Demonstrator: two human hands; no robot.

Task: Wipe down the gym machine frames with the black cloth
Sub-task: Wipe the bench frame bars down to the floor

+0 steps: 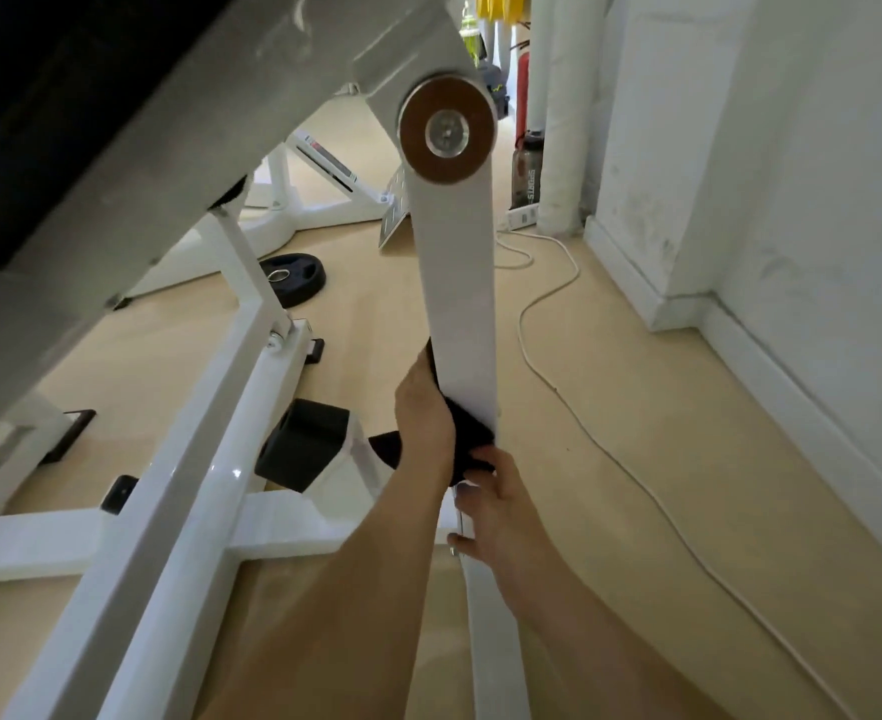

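Observation:
A white flat arm of the gym machine (pixel 457 283) hangs down from a round metal pivot (pixel 447 129) in the middle of the view. The black cloth (pixel 467 433) is bunched against the arm's lower left edge. My left hand (pixel 423 413) grips the cloth and presses it on the arm from the left. Just below, my right hand (pixel 496 506) pinches the cloth's lower end with its fingers curled beside the white frame tube (pixel 490 615) running toward me. Most of the cloth is hidden by the hands and the arm.
A white base frame (pixel 205 459) with a black rubber stop (pixel 303 444) runs along the left. A black weight plate (pixel 293 278) lies on the tan floor behind. A white cable (pixel 636 485) snakes along the floor right, near the white wall (pixel 792 200). A dark bottle (pixel 527 171) stands at the back.

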